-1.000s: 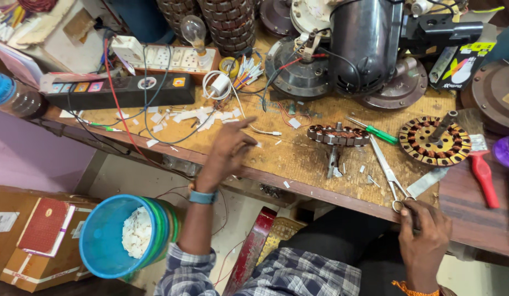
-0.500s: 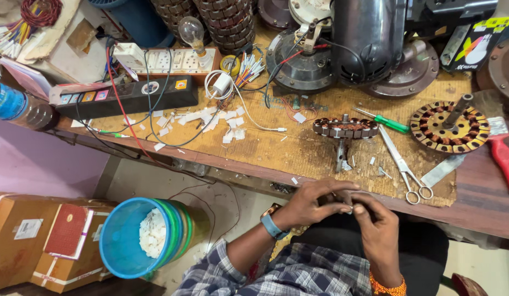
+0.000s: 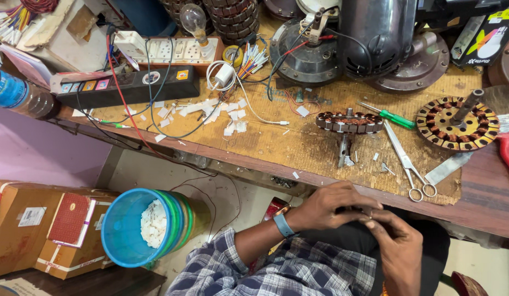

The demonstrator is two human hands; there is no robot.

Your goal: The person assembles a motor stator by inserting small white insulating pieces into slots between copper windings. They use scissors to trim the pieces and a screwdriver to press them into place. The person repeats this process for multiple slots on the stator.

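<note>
Both hands are together over the lap, just below the bench edge: the left hand (image 3: 334,207) curls over the top and the right hand (image 3: 394,244) closes up from beneath, fingertips pinched on something small between them that is too hidden to name. Judging from how things lie, the bench work looks part-way: one wound coil ring (image 3: 349,121) stands on its shaft on the cardboard mat (image 3: 320,156) with nothing touching it, and a second coil ring (image 3: 457,123) lies flat off to the right. Just beside the first ring lies one pair of scissors (image 3: 408,164), untouched, then one flat metal strip (image 3: 449,167) and one green-handled screwdriver (image 3: 389,115). A dozen or so white paper scraps (image 3: 210,112) are strewn near the mat's far left. Down on the floor to the left sits one stack of blue and green buckets (image 3: 142,227) with white scraps inside. Farther back lie one black power strip (image 3: 128,87), one switchboard with a single light bulb (image 3: 193,19), and one dark motor housing (image 3: 378,33)
</note>
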